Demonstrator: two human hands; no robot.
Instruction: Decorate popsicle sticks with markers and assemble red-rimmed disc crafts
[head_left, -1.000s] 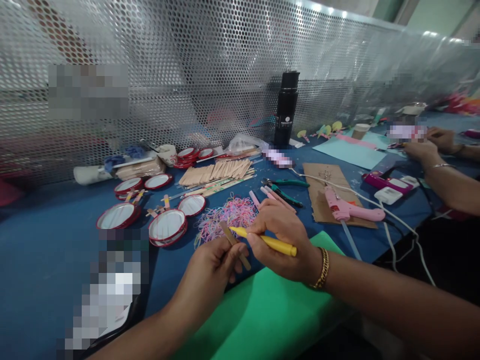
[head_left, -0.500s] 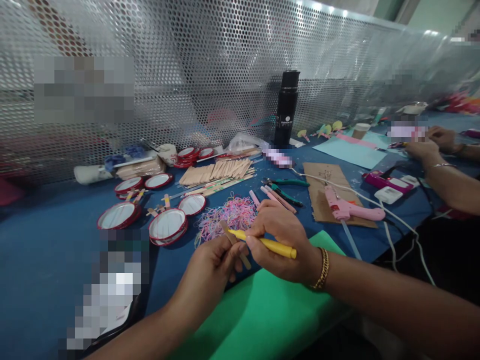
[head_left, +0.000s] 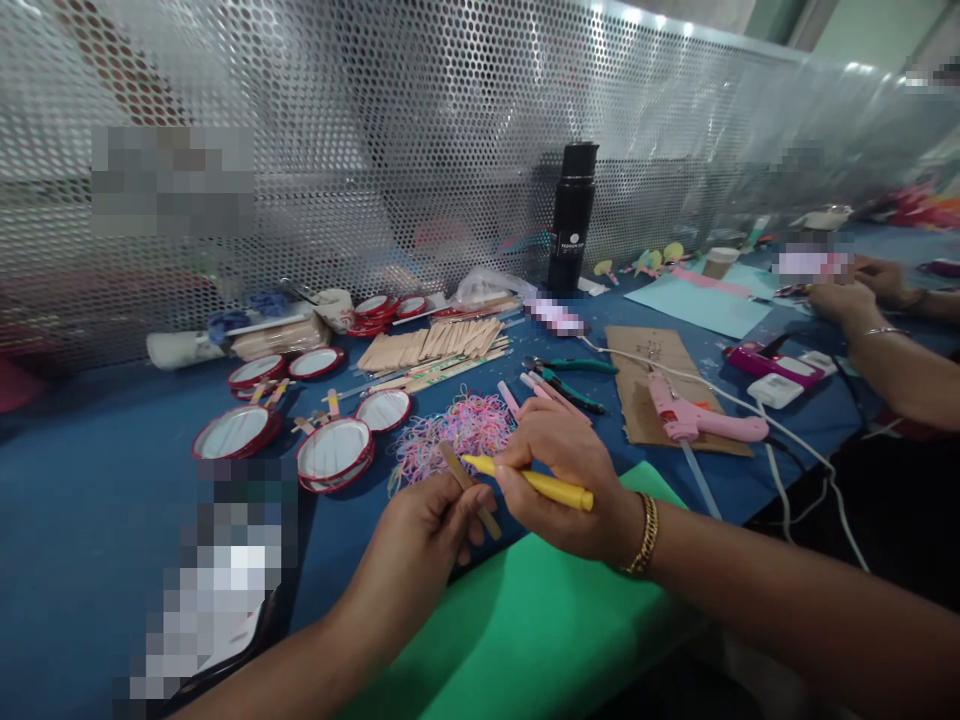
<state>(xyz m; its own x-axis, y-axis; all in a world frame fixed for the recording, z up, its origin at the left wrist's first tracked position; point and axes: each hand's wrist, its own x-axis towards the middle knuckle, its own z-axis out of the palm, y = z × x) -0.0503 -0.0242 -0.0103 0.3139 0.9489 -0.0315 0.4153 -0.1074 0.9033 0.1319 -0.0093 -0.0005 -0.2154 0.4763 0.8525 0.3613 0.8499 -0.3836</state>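
Note:
Pinched between the thumb and fingers of my left hand (head_left: 431, 530) is a flat wooden craft stick (head_left: 453, 463), tilted, with both ends sticking out. My right hand (head_left: 559, 480) grips a yellow marker (head_left: 556, 489) like a pen; its tip points left, close beside the stick's upper part. Whether the tip touches the stick I cannot tell. Behind both hands lies a heap of thin pastel rubber bands (head_left: 469, 425). Under my forearms spreads a green sheet (head_left: 555, 620).
Red-rimmed round lids (head_left: 335, 450) lie to the left, a pile of craft sticks (head_left: 431, 345) behind. Green-handled pliers (head_left: 574, 375), a pink glue gun (head_left: 697, 415) on cardboard (head_left: 645, 350) and a black bottle (head_left: 574, 220) stand rightward. A co-worker's hands (head_left: 847, 295) work at far right.
The marker's tip has drawn slightly to the right, away from the stick. My left hand and the stick have hardly moved.

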